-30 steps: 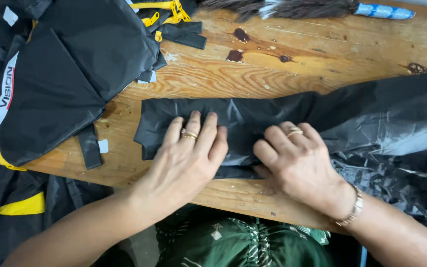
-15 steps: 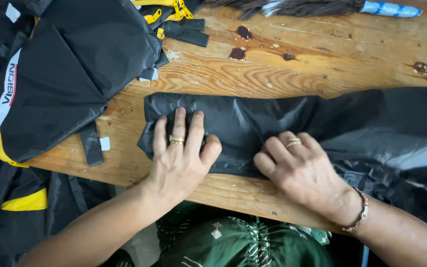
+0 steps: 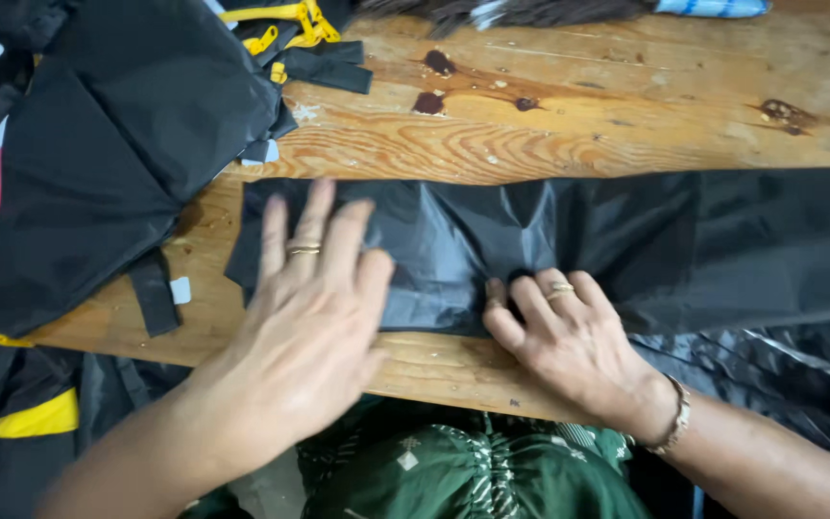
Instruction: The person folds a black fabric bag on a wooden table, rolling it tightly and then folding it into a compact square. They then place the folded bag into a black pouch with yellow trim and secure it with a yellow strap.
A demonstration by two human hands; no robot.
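Since the frame half a second back, my left hand has slid a little toward the near table edge, fingers spread flat on the black fabric strip, while my right hand has its fingertips curled down, pressing into a fold at the strip's near edge rather than pinching it. That strip lies across the wooden table with its long axis running left to right, its left end squared off near the black bag and its right part running out of view. Bare wood is open beyond the strip, and only a narrow band lies between it and the near edge.
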